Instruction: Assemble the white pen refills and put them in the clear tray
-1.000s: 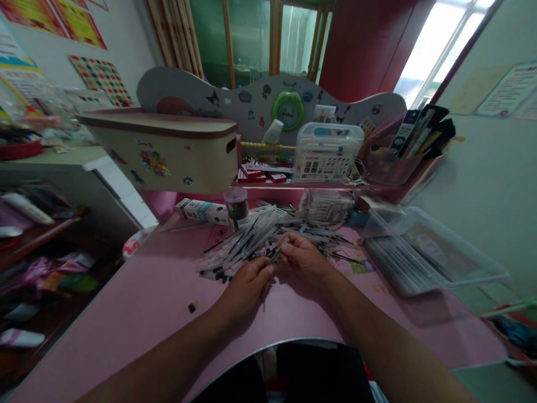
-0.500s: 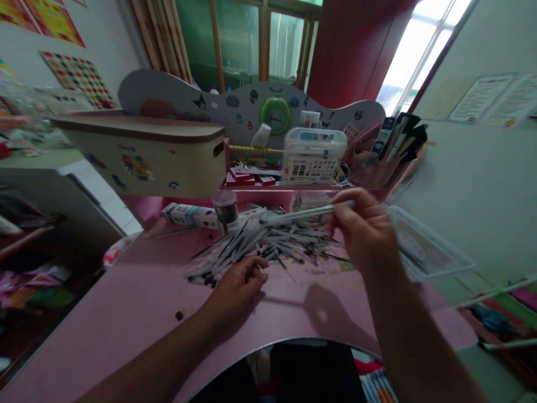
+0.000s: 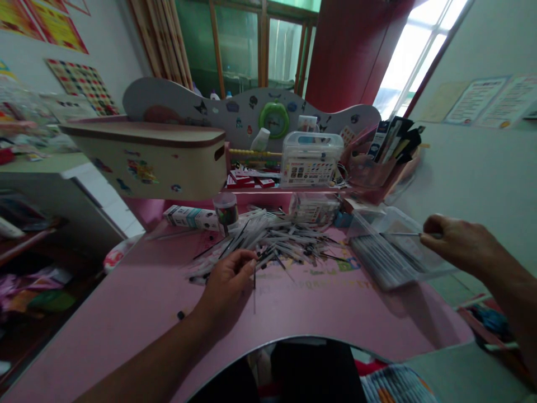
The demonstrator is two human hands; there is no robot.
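Left hand [image 3: 226, 278], grip pinched on a thin dark rod [image 3: 254, 286] pointing at the table's [image 3: 310, 313] front edge; pile of pale tubes [image 3: 268, 229] beyond, toward the back edge. Clear bin [image 3: 361, 224] at the right edge, slim rod [image 3: 403, 234] above it, one end grasped in the right hand [image 3: 461, 240]. Both rods probably light, stiff, a bit slippery; pinching mid-length seems best.

Pile of pens [image 3: 268, 235] on pink worktop [image 3: 319, 313]. Right of pile: clear plastic bin [image 3: 434, 264]; right hand [image 3: 459, 242] pinching slim pen [image 3: 400, 234] over bin. Near side of pile: left hand [image 3: 229, 277], thin dark stick [image 3: 254, 288] just beside.
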